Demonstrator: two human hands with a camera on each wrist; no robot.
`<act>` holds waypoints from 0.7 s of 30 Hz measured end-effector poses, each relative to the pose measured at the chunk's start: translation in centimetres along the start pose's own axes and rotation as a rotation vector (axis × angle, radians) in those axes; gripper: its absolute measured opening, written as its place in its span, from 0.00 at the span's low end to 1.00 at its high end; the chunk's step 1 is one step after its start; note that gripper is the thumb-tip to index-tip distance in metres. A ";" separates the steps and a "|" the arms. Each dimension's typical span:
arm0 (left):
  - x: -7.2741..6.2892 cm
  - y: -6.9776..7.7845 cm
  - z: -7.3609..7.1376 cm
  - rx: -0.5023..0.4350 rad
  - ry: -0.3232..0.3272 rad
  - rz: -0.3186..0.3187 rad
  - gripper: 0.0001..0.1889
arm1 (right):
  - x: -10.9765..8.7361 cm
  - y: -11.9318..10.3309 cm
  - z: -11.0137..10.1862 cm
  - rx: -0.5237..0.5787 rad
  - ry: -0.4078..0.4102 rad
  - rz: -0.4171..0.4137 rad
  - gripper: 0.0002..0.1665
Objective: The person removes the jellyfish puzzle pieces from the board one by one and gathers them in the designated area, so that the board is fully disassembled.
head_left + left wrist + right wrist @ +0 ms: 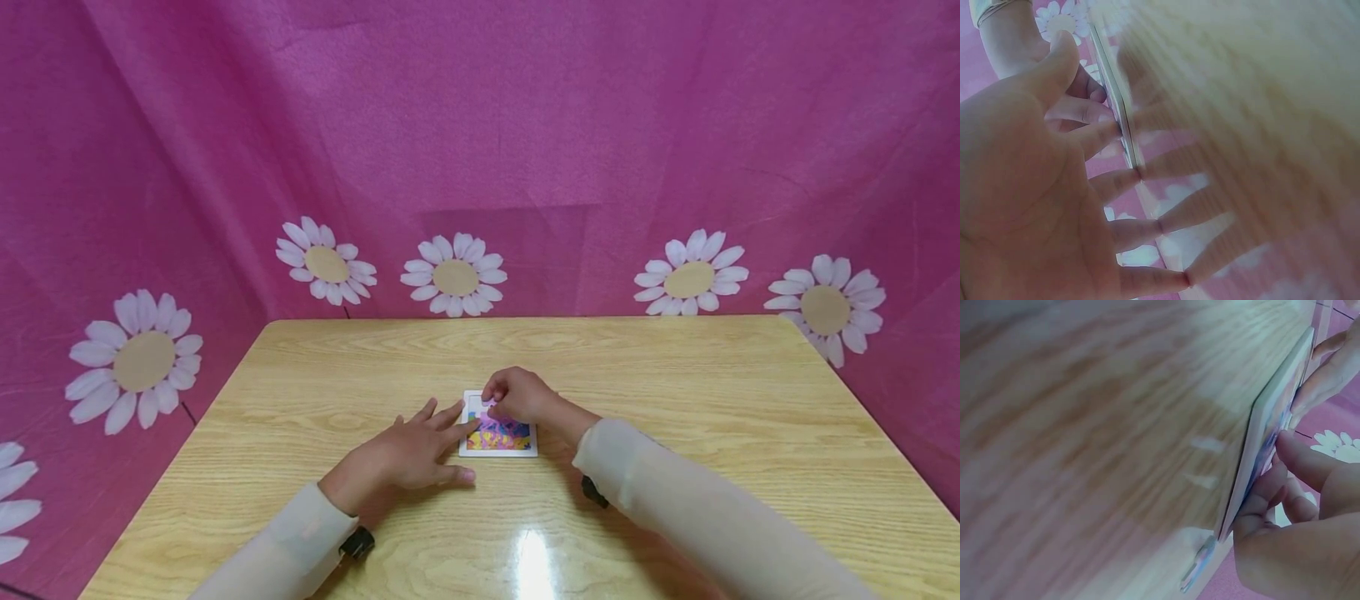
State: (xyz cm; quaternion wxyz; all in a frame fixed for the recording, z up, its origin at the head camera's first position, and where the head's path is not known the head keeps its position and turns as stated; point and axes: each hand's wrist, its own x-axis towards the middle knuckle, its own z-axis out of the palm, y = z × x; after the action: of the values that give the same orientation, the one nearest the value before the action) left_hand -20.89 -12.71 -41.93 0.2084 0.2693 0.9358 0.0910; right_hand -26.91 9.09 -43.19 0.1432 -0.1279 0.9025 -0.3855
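Note:
A small picture puzzle in a white frame (498,453) lies flat on the table, its picture yellow, blue and pink, with a pale bare patch in the upper left corner. My left hand (412,450) lies palm down beside it, fingers spread, with fingertips at the frame's left edge and one over the picture. Over the upper part of the puzzle, my right hand (522,397) has its fingers curled and pinches a small pink puzzle piece (488,403), mostly covered by the fingers. In the right wrist view, thumb and fingers are close against the puzzle's face.
The right wrist view shows a loose thin coloured piece (1197,565) on the table beyond the frame. The wooden table (675,375) reaches back to a pink cloth (525,125) with white daisies, which also hangs along both sides. Each wrist bears a black device (357,542).

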 end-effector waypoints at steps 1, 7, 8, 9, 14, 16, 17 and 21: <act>0.0 0.0 0.0 0.001 0.000 0.000 0.44 | 0.0 -0.1 0.0 0.001 -0.004 0.010 0.08; 0.0 0.0 0.0 0.015 -0.002 0.000 0.44 | 0.0 -0.6 0.1 -0.013 -0.017 0.039 0.08; 0.0 -0.1 0.0 0.016 -0.002 0.000 0.44 | -0.1 -0.6 0.1 -0.017 -0.016 0.039 0.08; 0.1 -0.1 0.0 0.017 0.000 0.001 0.44 | -0.1 -0.6 0.1 -0.022 -0.012 0.037 0.09; 0.1 -0.1 0.0 0.013 0.002 0.002 0.44 | 0.0 -0.6 0.2 -0.035 0.007 0.015 0.10; 0.1 -0.1 0.0 0.014 0.001 0.001 0.44 | -0.1 -0.6 0.2 -0.036 0.013 0.008 0.10; 0.1 -0.1 0.0 0.016 0.000 0.001 0.44 | -0.1 -0.6 0.2 -0.033 0.015 0.008 0.10; 0.1 0.0 0.0 0.010 -0.003 0.000 0.44 | -0.3 -0.5 0.2 -0.016 0.022 0.025 0.11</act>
State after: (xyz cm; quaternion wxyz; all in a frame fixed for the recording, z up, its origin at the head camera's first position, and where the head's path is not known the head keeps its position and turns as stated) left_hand -20.95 -12.70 -41.99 0.2084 0.2704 0.9360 0.0859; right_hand -26.51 8.68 -42.88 0.1371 -0.1138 0.9086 -0.3778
